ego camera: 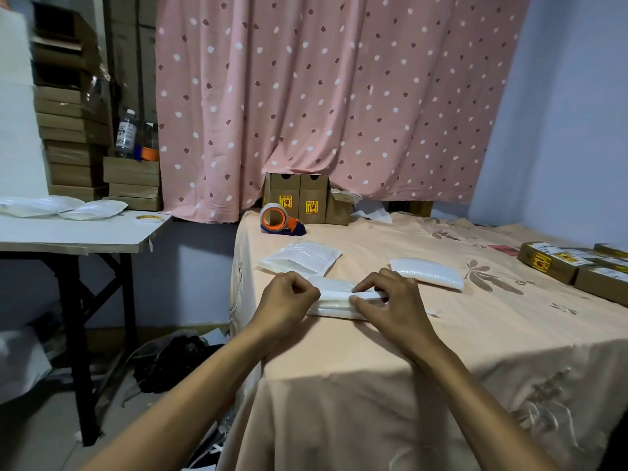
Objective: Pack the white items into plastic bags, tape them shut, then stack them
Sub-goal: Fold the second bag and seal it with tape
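Peach floral sheet (458, 334) over the counter (339, 385), pink dotted curtain (323, 96) behind, left hand (289, 297) and right hand (387, 297) each pinching the folded flap of a white bagged packet (334, 300) near the left edge, spare packet (300, 258) just behind it, another packet (428, 271) off to the right, orange tape dispenser (282, 219) further back

A packet (334, 300) lies on the bed (441, 351) near its left edge. Behind it to the left lies a bag (300, 258), to the right a second bag (428, 271). Farther back sits a tape dispenser (282, 219), with upright boxes (299, 198) behind it. Left of the bed, a tabletop (68, 234) carries pouches (61, 206).
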